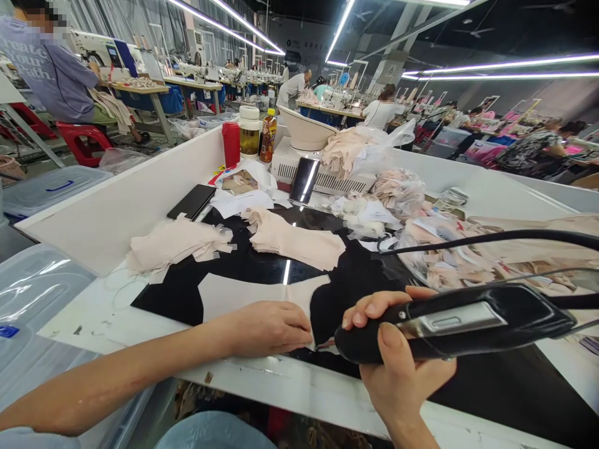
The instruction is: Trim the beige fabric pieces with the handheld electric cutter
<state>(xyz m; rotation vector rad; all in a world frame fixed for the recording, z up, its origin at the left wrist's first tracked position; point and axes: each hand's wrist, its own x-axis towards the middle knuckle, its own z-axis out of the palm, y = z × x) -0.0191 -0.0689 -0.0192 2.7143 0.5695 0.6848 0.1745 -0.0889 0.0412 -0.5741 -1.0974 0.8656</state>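
A pale beige fabric piece (243, 296) lies on the black work surface in front of me. My left hand (274, 327) rests on its near right part, fingers pressed together and closed at the right edge. In my right hand (397, 349) is a black corded handheld tool (449, 324) with a silver switch plate, the fingers wrapped round its body. The tool's rounded end points left, near the fabric edge and my left fingertips; its working tip is mostly hidden. Behind the piece lie a stack of beige fabric pieces (299, 240) and a looser pile of fabric (178, 244).
A phone (305, 179) leans against a white machine (281, 163). A red cup (231, 144), a jar (249, 132) and a drink bottle (268, 136) stand behind. Bagged fabric (440, 249) fills the right side. The tool's black cable (496, 236) runs off right. White walls (93, 215) border the table.
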